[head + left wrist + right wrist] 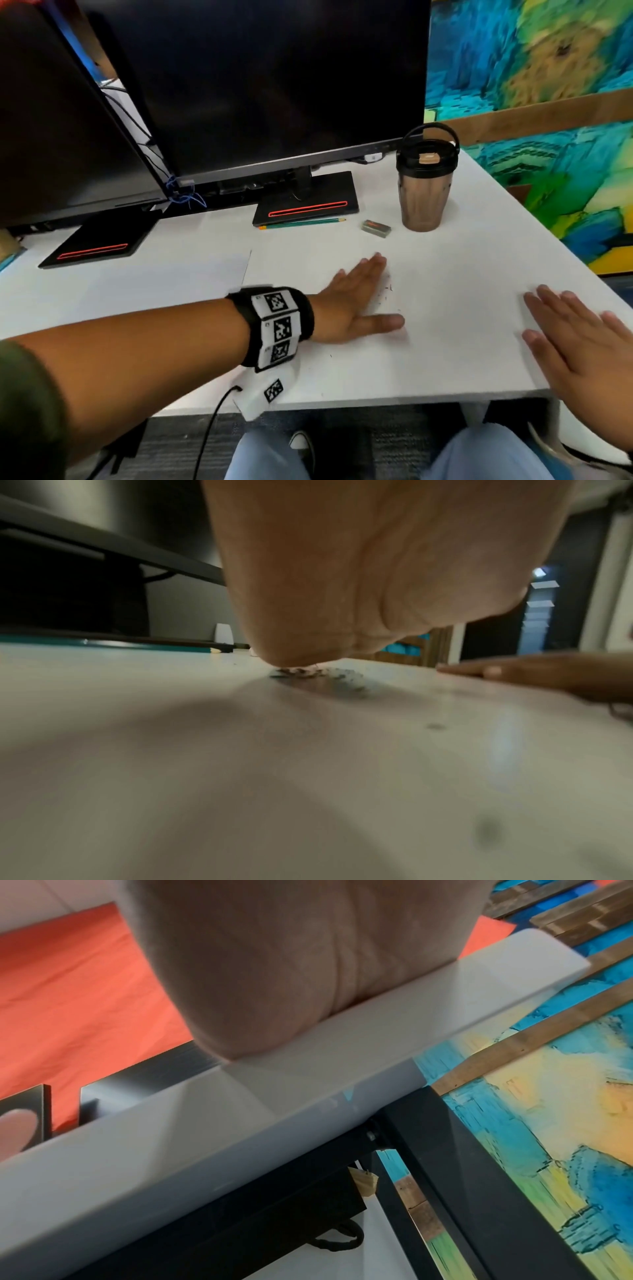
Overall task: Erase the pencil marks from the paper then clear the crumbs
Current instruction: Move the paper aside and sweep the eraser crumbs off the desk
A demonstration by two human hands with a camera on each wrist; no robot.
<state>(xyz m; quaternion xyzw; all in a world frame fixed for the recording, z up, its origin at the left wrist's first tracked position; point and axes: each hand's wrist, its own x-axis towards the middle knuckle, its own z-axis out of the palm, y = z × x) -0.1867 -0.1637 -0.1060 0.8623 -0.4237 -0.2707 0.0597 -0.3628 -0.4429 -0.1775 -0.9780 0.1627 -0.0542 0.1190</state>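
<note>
Our left hand (352, 301) lies flat, fingers straight, its edge against crumbs (385, 294) near the tumbler (424, 185); our right hand (579, 346) hovers flat, holding nothing.

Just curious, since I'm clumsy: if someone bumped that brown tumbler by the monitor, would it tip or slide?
The tumbler looks tall and narrower at its base than at the lid, so a bump near the top would probably tip it. A low nudge might slide it, as the desk looks smooth. Its lid seems closed; whether it is full cannot be told.
</note>
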